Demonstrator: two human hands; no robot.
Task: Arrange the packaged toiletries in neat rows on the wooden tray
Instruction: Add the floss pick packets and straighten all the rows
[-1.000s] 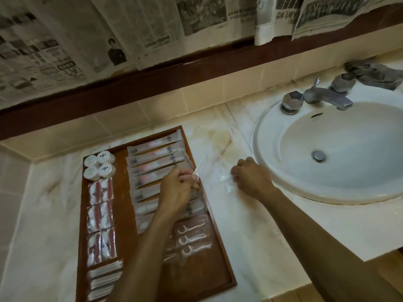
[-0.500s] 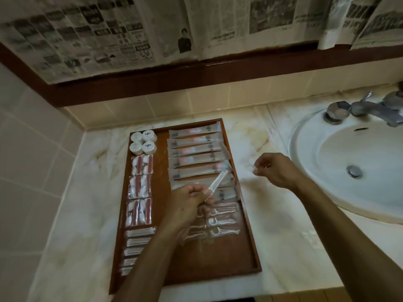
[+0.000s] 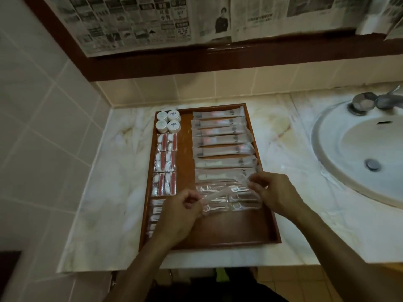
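- A wooden tray (image 3: pixel 270 234) is lying on a marble counter (image 3: pixel 104 192), with its long side running from 12 o'clock to 6 o'clock.
- Both hands are reaching in from 6 o'clock and hovering over the lower middle of the tray.
- The left hand (image 3: pixel 181 212) is curling its fingers and pinching the 9 o'clock end of a clear packet (image 3: pixel 220 194).
- The right hand (image 3: pixel 272 190) is pinching the same packet at its 3 o'clock end, fingers bent.
- The packet is stretching between the two hands, tilting up toward 2 o'clock, just above the floss pick packets (image 3: pixel 237 198); whether it is touching them cannot be told.
- Long toothbrush packets (image 3: pixel 220 140) are lying stacked in a column on the tray's 3 o'clock side, from the 12 o'clock edge down to the hands.
- Four round white containers (image 3: pixel 168 123) are sitting at the tray's 11 o'clock corner.
- Below them, red and white packets (image 3: pixel 165 164) are running toward 6 o'clock, followed by small white packets (image 3: pixel 156 211) partly hidden by the left hand.
- A white sink (image 3: pixel 349 160) is sitting at 3 o'clock, with a metal tap (image 3: pixel 370 101) at 2 o'clock.
- Newspaper sheets (image 3: pixel 152 22) are hanging on the wall at 12 o'clock.
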